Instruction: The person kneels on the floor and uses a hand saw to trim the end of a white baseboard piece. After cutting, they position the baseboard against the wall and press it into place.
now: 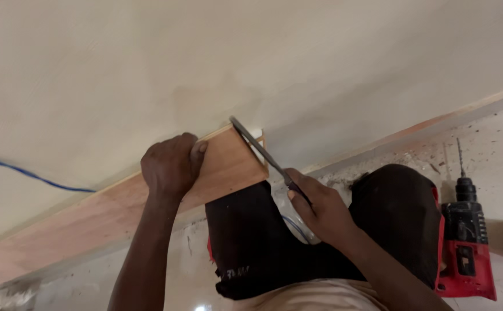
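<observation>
- Head view looks down on a person crouched against a pale plastered wall (251, 52), knees in dark trousers (263, 242) drawn up close to it.
- A long wooden board (90, 222) stands on edge along the foot of the wall, running from the lower left up toward the middle, where its cut end shows.
- Left hand (169, 164) lies over the top edge of the board near that cut end, fingers curled down over the face and the thumb resting on the wood, pressing it to the wall.
- Right hand (320, 210) is wrapped tight around the dark handle of a hand saw (257, 147); its thin blade slants up and left from the fist and meets the board right at the cut end, touching the top corner.
- Beyond the end of the board, a narrower wooden strip (435, 124) carries on along the wall base toward the upper right.
- A blue cable (27, 174) trails across the wall on the left, ending above the board.
- On the pale tiled floor (499, 144), sawdust and chips lie scattered near the wall.
- A red and black power drill (464, 242) rests on the floor just beside the person's right knee, its bit pointing toward the wall.
- At the right edge, part of a small round object shows, too cut off to tell what it is.
</observation>
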